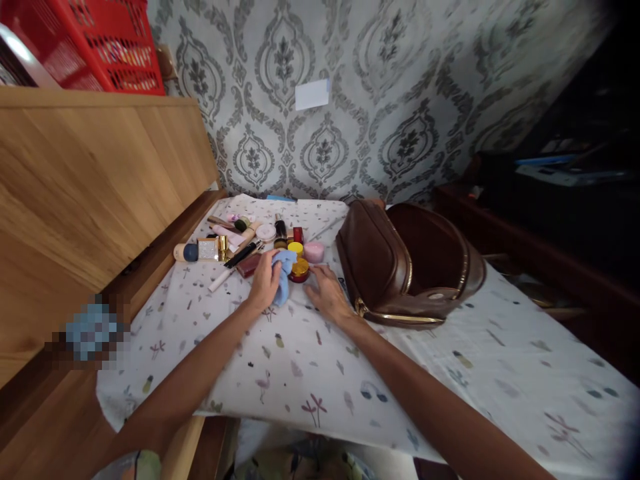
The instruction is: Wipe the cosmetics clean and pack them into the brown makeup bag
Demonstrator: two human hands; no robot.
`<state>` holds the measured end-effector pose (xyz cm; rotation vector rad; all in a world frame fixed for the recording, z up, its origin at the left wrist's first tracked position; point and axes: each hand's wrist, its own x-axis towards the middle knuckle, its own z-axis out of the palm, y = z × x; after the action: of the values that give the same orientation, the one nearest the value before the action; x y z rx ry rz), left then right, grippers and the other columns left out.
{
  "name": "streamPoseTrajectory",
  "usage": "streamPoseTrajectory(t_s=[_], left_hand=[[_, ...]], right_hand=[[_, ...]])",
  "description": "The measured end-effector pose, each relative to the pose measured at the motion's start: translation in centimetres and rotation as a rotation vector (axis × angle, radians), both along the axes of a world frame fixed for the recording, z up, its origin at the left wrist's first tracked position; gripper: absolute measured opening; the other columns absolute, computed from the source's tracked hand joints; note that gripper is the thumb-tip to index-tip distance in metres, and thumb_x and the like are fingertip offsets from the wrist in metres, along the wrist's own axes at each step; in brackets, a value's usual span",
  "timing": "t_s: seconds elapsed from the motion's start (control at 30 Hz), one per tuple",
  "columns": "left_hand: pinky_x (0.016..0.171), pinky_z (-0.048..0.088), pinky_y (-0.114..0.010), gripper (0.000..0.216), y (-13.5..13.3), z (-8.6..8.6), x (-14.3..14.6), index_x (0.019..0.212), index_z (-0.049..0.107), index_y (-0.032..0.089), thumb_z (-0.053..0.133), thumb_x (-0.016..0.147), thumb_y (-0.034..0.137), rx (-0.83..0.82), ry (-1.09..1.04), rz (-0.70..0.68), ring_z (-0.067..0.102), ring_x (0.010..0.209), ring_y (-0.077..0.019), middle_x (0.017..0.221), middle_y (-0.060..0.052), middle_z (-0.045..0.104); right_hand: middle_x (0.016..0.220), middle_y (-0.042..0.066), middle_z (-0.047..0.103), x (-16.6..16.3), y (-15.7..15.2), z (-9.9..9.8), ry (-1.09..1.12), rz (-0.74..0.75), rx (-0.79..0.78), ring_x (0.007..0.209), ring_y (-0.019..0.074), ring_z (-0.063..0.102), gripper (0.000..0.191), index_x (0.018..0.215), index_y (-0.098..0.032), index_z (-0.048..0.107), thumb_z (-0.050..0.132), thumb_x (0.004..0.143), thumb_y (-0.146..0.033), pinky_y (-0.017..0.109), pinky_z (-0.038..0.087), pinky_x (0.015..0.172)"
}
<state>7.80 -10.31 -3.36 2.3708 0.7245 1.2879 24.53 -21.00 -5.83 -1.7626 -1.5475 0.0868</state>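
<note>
My left hand (265, 279) is closed on a light blue cloth (283, 279), which hangs down to the printed sheet. Just right of the cloth sits a dark red jar with a gold lid (299, 269). My right hand (325, 291) lies beside that jar with its fingers apart, the fingertips close to its right side; whether they touch it I cannot tell. Behind are a pink jar (314, 252) and a yellow-lidded jar (295, 249). A dark red flat case (249, 265) lies left of my left hand, with black pencil-like sticks (244, 254) near it.
An unzipped brown leather bag (380, 260) stands to the right. More cosmetics, among them a glittery palette (208, 249) and a foundation bottle (185, 252), lie at the left. A wooden cabinet (100, 180) borders the left side, with a red basket (120, 47) on top.
</note>
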Motion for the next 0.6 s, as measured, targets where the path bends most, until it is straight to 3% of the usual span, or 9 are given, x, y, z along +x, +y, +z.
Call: streamPoseTrajectory(t_s=[0.2, 0.4, 0.6], left_hand=[[0.113, 0.045, -0.047, 0.044, -1.2, -0.1, 1.0, 0.145, 0.043, 0.019, 0.043, 0.102, 0.025, 0.182, 0.342, -0.146, 0.051, 0.131, -0.0279, 0.138, -0.017, 0.054], [0.108, 0.049, -0.045, 0.038, -1.5, 0.2, 1.0, 0.139, 0.049, 0.019, 0.044, 0.102, 0.022, 0.241, 0.385, -0.093, 0.055, 0.124, -0.0274, 0.133, -0.014, 0.057], [0.093, 0.055, -0.043, 0.031, -2.1, 1.1, 1.0, 0.13, 0.055, 0.019, 0.049, 0.102, 0.031, 0.316, 0.529, 0.05, 0.057, 0.113, -0.0289, 0.121, -0.013, 0.059]], right_hand=[[0.122, 0.013, 0.061, 0.2, 0.1, -0.2, -0.007, 0.007, 0.018, 0.117, 0.0291, 0.056, 0.041, 0.122, -0.017, 0.06, 0.058, 0.082, -0.018, 0.047, 0.046, 0.107], [0.123, 0.017, 0.061, 0.2, 0.1, -0.1, -0.021, 0.0, -0.007, 0.116, 0.0311, 0.057, 0.037, 0.119, -0.013, 0.06, 0.057, 0.083, -0.022, 0.048, 0.047, 0.106], [0.117, 0.015, 0.062, 0.2, 0.2, -0.4, -0.052, -0.004, 0.023, 0.113, 0.0311, 0.059, 0.034, 0.115, -0.016, 0.061, 0.057, 0.083, -0.023, 0.048, 0.048, 0.104]])
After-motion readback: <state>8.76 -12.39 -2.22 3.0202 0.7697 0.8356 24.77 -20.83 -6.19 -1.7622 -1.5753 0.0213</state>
